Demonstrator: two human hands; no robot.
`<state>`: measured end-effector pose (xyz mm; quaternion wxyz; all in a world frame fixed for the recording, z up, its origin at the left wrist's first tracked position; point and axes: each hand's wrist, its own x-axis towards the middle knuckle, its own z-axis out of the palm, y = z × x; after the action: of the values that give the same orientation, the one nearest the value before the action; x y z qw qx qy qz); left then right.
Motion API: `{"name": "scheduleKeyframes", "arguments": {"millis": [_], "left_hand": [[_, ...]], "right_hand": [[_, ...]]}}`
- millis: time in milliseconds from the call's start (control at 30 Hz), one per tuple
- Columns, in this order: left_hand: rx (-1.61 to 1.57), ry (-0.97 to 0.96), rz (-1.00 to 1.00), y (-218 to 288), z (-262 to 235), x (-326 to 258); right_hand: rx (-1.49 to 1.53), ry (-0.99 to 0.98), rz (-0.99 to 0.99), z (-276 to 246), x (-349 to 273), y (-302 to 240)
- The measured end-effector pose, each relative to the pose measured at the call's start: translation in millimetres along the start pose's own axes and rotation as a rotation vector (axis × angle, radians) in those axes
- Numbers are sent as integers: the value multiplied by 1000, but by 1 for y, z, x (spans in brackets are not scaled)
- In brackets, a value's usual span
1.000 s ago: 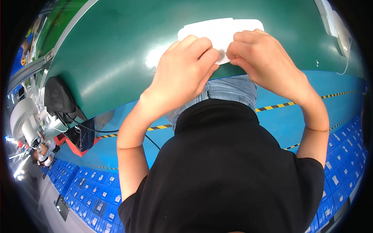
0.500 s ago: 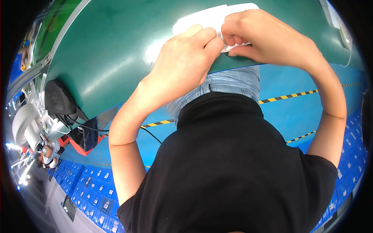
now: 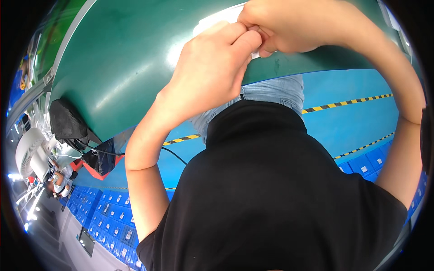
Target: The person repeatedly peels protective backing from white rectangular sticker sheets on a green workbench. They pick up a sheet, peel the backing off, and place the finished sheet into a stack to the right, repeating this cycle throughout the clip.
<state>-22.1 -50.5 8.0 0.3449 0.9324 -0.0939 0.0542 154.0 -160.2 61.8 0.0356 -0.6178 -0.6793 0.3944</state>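
A long white flat piece (image 3: 216, 21) with a smooth edge lies on the green tabletop, mostly covered by my hands; its exact kind does not show. My left hand (image 3: 214, 63) is closed, its thumb and fingers pinched at the near edge of this piece. Against those fingertips presses my right hand (image 3: 285, 28), also closed, its fingers curled over the piece's right part. Whatever small part lies between the fingertips is hidden.
The green tabletop (image 3: 122, 58) ends close to my waist. At its left corner hangs a black bag (image 3: 67, 119) with a cable, beside a white fan (image 3: 30, 151). Blue bins (image 3: 110, 217) stand in rows behind me; a person (image 3: 61, 183) is far left.
My right hand has swung up and left over the white piece, its elbow moving outward, and now meets the left fingertips. My left hand has barely shifted.
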Motion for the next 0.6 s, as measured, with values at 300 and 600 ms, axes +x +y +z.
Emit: {"name": "scheduleKeyframes", "arguments": {"millis": [300,600], "left_hand": [[206,282,47,9,10,-27],[515,293,-31,12,40,-63]], "right_hand": [[-44,27,22,-1,1,-4],[4,-163,166,-9,10,-7]]}}
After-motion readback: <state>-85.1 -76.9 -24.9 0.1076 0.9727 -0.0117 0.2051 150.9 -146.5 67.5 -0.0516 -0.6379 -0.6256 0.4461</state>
